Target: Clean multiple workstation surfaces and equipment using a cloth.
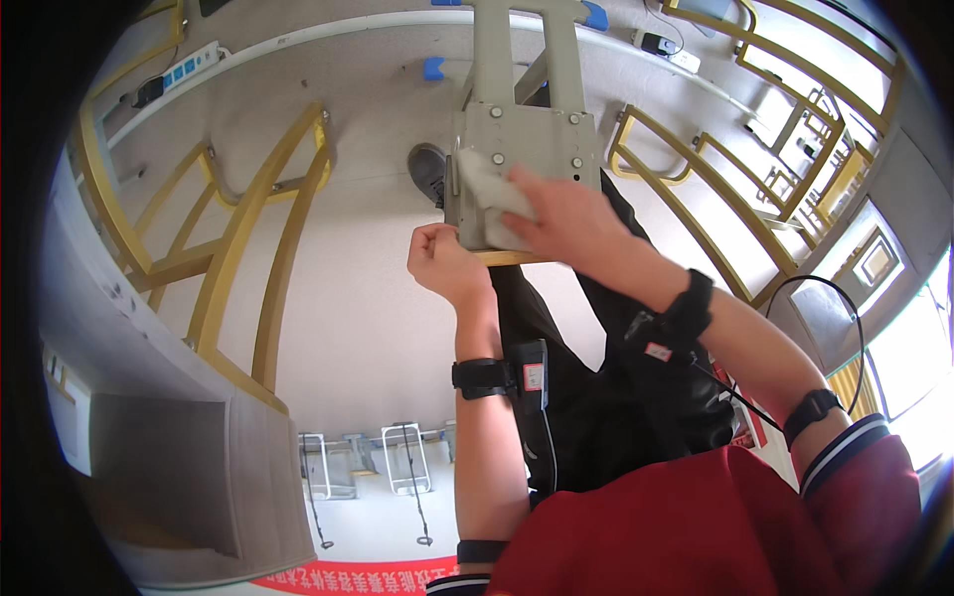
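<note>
In front of me is a grey metal stool or chair frame [533,138] with a bolted plate and a strip of wood-coloured edge [510,258] nearest my body. My left hand [447,257] grips the near left corner of this piece, its fingers curled over the edge. A pale cloth [492,190] lies bunched under my right hand [563,220], which presses it against the grey surface; the hand is slightly blurred. The underside of the piece and part of the cloth are hidden.
Gold-coloured metal frames stand at left [257,216] and right [689,194]. A grey padded piece of furniture [272,484] is at lower left. Power strips [190,65] lie near the wall, beside a white pipe [358,28]. A black cable [861,335] loops by my right arm.
</note>
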Available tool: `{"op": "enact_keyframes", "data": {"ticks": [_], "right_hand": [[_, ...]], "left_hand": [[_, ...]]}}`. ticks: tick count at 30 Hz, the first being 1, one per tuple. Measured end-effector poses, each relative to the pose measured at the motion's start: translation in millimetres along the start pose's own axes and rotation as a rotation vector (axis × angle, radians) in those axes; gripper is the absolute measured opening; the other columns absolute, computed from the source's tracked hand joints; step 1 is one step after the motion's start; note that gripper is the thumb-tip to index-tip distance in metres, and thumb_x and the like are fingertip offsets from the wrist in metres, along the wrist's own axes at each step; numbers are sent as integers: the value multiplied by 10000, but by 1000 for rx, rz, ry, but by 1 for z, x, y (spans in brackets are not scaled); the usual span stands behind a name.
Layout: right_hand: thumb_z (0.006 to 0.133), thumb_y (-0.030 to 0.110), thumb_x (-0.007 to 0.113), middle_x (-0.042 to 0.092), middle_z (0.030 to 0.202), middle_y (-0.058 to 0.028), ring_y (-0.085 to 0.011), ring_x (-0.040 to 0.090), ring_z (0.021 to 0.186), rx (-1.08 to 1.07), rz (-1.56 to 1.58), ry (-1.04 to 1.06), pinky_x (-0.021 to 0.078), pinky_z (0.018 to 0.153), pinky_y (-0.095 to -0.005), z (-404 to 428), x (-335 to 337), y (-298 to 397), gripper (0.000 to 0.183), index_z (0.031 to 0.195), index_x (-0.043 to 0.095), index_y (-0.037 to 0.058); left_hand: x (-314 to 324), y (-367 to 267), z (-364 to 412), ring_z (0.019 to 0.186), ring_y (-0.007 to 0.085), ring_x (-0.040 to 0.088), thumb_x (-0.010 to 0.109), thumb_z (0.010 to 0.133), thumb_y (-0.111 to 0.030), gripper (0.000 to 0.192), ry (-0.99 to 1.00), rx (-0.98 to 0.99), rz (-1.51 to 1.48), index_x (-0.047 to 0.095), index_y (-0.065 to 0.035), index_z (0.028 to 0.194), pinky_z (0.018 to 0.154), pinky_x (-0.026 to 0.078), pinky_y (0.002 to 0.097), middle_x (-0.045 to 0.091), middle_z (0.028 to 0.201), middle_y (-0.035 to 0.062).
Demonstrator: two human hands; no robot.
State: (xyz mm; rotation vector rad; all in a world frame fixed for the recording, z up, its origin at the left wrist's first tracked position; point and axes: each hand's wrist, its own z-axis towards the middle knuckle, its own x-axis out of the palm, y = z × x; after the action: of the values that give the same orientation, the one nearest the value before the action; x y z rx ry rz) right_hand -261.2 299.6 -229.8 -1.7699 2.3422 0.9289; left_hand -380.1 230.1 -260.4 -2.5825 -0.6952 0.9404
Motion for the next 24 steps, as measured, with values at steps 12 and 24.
{"op": "enact_keyframes", "data": {"ticks": [12,24], "right_hand": [[826,403,543,617,804,-207,-405,592,771,257,-217,-225,459,635,-494,53,3,-37,390,1074,432,123],[827,352,548,619,863,-187,-395,586,818,240,-158,-168,455,684,-483,38,-3,-34,339,1039,433,113]], "left_hand": [[-9,-3,-1,490,127,392,472,712,7,98,62,146,163,497,-12,620,489,338,279,447,506,14],[-3,-10,0,538,137,430,488,711,-13,86,109,128,217,535,14,645,534,373,284,494,553,44]]}}
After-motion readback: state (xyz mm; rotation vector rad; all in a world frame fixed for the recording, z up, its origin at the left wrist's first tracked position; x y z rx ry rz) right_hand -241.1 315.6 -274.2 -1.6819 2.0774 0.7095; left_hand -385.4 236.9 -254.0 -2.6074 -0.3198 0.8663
